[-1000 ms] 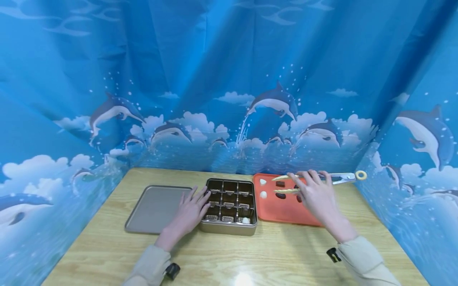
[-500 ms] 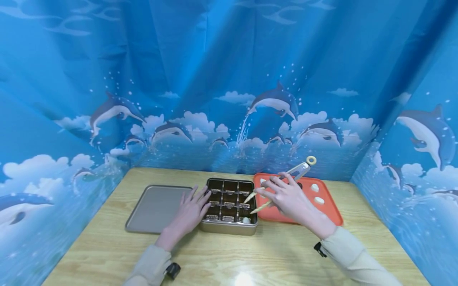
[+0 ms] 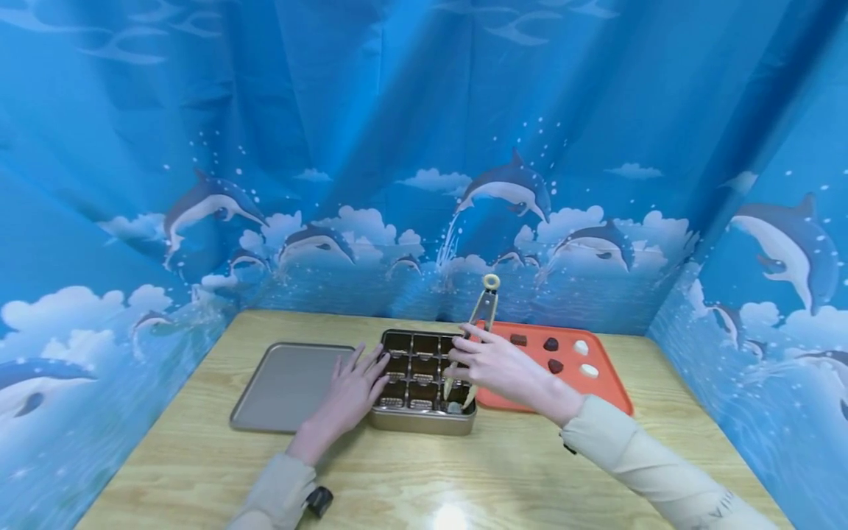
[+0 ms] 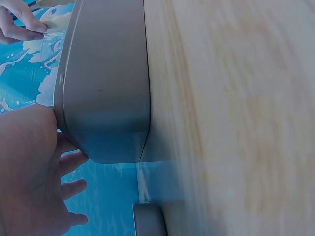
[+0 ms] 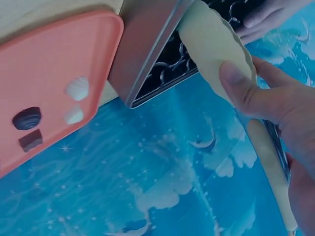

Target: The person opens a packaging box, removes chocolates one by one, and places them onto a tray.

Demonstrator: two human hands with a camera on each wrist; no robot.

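My right hand (image 3: pixel 493 361) grips a pair of tongs (image 3: pixel 489 303) with cream-coloured arms and a ring at the top. Their tips reach down into the front right compartment of a metal box (image 3: pixel 419 422), on either side of a whitish piece (image 3: pixel 454 407); whether they touch it I cannot tell. In the right wrist view the thumb presses on a broad, scalloped tong arm (image 5: pixel 214 46). At the box's left rim lies my left hand (image 3: pixel 351 390), fingers spread and mostly straight. The left wrist view has that hand (image 4: pixel 29 167) against the box's corner (image 4: pixel 103 98).
Right of the box, an orange tray (image 3: pixel 612 394) holds several dark and white pieces, including a white shell shape (image 5: pixel 78 88) and a brown block (image 3: pixel 519 339). A flat grey metal tray (image 3: pixel 291 386) lies to the left. A dolphin-printed curtain (image 3: pixel 424 184) stands behind the wooden table (image 3: pixel 397 478).
My right hand has moved left from over the orange tray to the box. The tongs have swung from nearly level to steeply upright, tips lowered into the front right compartment. The left hand stays put.
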